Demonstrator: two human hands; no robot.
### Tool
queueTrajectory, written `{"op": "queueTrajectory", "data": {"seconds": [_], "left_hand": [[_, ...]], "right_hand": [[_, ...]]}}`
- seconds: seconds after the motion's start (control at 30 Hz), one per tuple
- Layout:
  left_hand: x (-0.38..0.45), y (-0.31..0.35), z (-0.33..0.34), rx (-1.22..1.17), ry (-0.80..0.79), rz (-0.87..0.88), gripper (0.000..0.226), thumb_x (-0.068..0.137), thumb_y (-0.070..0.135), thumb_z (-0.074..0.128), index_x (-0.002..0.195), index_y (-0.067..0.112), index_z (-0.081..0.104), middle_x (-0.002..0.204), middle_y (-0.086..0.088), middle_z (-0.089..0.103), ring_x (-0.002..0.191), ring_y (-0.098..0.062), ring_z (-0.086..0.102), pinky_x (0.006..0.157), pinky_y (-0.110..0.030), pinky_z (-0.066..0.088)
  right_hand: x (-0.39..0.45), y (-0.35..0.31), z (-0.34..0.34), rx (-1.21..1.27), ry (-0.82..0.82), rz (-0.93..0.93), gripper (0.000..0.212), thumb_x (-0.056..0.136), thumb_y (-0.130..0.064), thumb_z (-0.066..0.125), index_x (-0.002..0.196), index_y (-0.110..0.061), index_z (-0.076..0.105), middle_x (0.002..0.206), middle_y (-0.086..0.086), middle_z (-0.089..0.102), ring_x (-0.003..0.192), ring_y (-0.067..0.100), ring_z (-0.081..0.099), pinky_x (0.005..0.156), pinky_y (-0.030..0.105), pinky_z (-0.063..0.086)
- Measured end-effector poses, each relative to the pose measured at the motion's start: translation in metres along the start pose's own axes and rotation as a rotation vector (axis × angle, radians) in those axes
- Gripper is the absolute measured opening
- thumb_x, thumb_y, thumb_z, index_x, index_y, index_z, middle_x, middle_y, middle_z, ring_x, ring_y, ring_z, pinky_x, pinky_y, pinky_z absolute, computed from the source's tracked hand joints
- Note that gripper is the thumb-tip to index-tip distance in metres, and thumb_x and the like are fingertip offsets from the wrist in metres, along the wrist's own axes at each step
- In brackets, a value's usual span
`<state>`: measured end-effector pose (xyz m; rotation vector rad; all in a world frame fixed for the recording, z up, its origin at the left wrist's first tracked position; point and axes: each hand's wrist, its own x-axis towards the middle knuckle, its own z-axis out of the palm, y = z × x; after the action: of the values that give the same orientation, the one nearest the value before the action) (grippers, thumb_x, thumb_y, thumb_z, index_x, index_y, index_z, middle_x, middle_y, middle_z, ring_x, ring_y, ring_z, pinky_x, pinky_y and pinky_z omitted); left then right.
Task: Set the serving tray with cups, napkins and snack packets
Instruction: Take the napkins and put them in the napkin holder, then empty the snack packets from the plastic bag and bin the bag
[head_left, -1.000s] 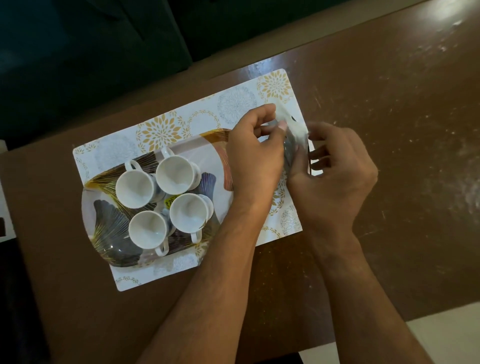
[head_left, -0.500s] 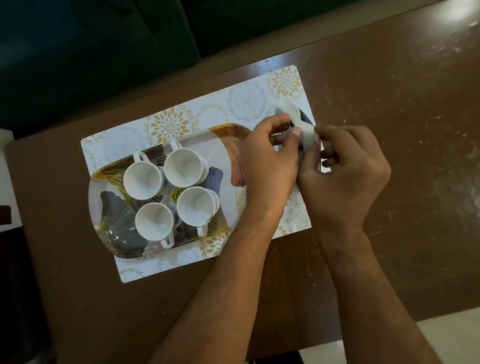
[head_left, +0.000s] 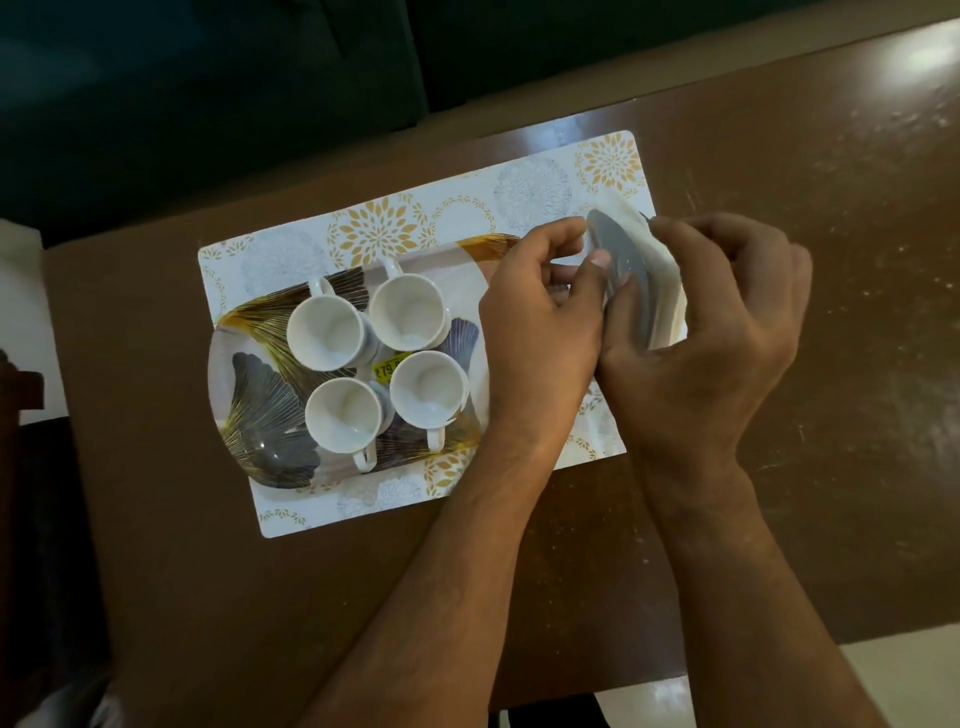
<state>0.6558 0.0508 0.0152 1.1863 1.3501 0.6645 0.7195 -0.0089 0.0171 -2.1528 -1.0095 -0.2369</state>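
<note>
A stack of napkins (head_left: 641, 280), grey on its top face with pale layered edges, stands tilted on edge above the right end of the patterned placemat (head_left: 467, 208), just right of the serving tray (head_left: 249, 410). The stack sits between the two hands. The right hand (head_left: 711, 332) wraps it from the right and near side, fingers curled over the far edge and thumb pressed against the grey face. The left hand (head_left: 540, 322) meets it from the left, thumb and forefinger closed together on the top sheet near the stack's far corner; the remaining left fingers are curled under, and what they touch cannot be told.

Compared with a second ago, the stack is raised higher and shows more of its grey face and its layered side, where before only a narrow sliver showed between the hands. The right hand has closed further round it. The tray and its load have not shifted on the placemat.

Four white cups (head_left: 324, 332) stand upright in a tight group on the left and middle of the tray, handles pointing outward. A yellow price sticker (head_left: 387, 370) shows between them. Placemat and tray rest on a brown table (head_left: 831, 208).
</note>
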Motion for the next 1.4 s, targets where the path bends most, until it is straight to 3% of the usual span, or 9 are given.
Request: {"op": "queueTrajectory", "data": {"seconds": [0.23,0.3,0.4,0.63,0.77,0.83,1.0,1.27,1.4], "left_hand": [[-0.004,-0.006,-0.06,0.126,0.102,0.141,0.032,0.1,0.019,0.068,0.132,0.016,0.068,0.124,0.004,0.072,0.111,-0.009,0.068,0.098,-0.034,0.059],[-0.007,-0.009,-0.082,0.192,0.13,0.189,0.034,0.101,0.019,0.067,0.135,0.017,0.066,0.129,0.005,0.07,0.113,-0.006,0.065,0.097,-0.026,0.057],[-0.011,-0.017,-0.123,0.28,0.173,0.231,0.035,0.102,0.02,0.066,0.136,0.016,0.065,0.132,0.004,0.067,0.116,-0.006,0.062,0.095,-0.012,0.05],[-0.025,-0.047,-0.228,0.44,0.299,0.27,0.036,0.102,0.019,0.065,0.138,0.014,0.063,0.136,-0.002,0.064,0.128,-0.017,0.059,0.107,-0.031,0.053],[-0.042,-0.063,-0.294,0.522,0.34,0.218,0.037,0.103,0.022,0.064,0.139,0.014,0.06,0.138,-0.002,0.061,0.129,-0.013,0.057,0.096,-0.003,0.042],[-0.054,-0.071,-0.329,0.553,0.371,0.181,0.038,0.103,0.023,0.063,0.14,0.016,0.06,0.14,0.0,0.06,0.131,-0.01,0.054,0.093,0.001,0.036],[-0.087,-0.097,-0.412,0.623,0.442,0.123,0.039,0.104,0.022,0.062,0.142,0.015,0.058,0.14,-0.001,0.058,0.128,-0.005,0.049,0.096,-0.006,0.037],[-0.13,-0.156,-0.523,0.751,0.606,0.085,0.035,0.104,0.014,0.061,0.138,0.005,0.061,0.134,-0.013,0.063,0.125,-0.027,0.058,0.103,-0.04,0.052],[-0.145,-0.176,-0.553,0.748,0.643,0.06,0.036,0.104,0.014,0.061,0.138,0.005,0.061,0.135,-0.013,0.064,0.126,-0.027,0.058,0.106,-0.038,0.048]], "right_hand": [[-0.023,-0.041,0.017,0.069,-0.126,-0.1,0.029,0.096,-0.019,0.07,0.119,-0.002,0.074,0.12,0.02,0.069,0.114,0.035,0.062,0.094,0.03,0.049],[-0.033,-0.055,0.024,0.061,-0.165,-0.121,0.033,0.096,-0.022,0.071,0.122,-0.002,0.073,0.123,0.02,0.068,0.118,0.035,0.062,0.097,0.038,0.051],[-0.052,-0.081,0.034,0.068,-0.219,-0.175,0.036,0.093,-0.021,0.073,0.123,-0.002,0.072,0.124,0.02,0.069,0.117,0.036,0.063,0.1,0.034,0.047],[-0.106,-0.149,0.06,0.11,-0.365,-0.316,0.041,0.091,-0.021,0.072,0.126,-0.001,0.07,0.128,0.022,0.067,0.12,0.038,0.06,0.098,0.037,0.047],[-0.141,-0.196,0.074,0.149,-0.459,-0.382,0.043,0.088,-0.02,0.071,0.127,-0.001,0.069,0.128,0.02,0.066,0.12,0.037,0.059,0.1,0.041,0.049],[-0.161,-0.223,0.081,0.164,-0.501,-0.415,0.044,0.09,-0.021,0.069,0.129,-0.002,0.068,0.129,0.02,0.065,0.12,0.037,0.059,0.1,0.04,0.048],[-0.215,-0.29,0.094,0.187,-0.627,-0.458,0.046,0.092,-0.022,0.068,0.134,-0.005,0.065,0.133,0.016,0.062,0.125,0.031,0.055,0.106,0.031,0.04],[-0.296,-0.376,0.113,0.24,-0.807,-0.549,0.046,0.092,-0.021,0.072,0.135,-0.008,0.064,0.132,0.011,0.062,0.125,0.025,0.053,0.107,0.02,0.033],[-0.329,-0.411,0.124,0.302,-0.938,-0.544,0.047,0.093,-0.025,0.072,0.137,-0.011,0.063,0.131,0.006,0.064,0.123,0.02,0.057,0.105,0.029,0.047]]}}
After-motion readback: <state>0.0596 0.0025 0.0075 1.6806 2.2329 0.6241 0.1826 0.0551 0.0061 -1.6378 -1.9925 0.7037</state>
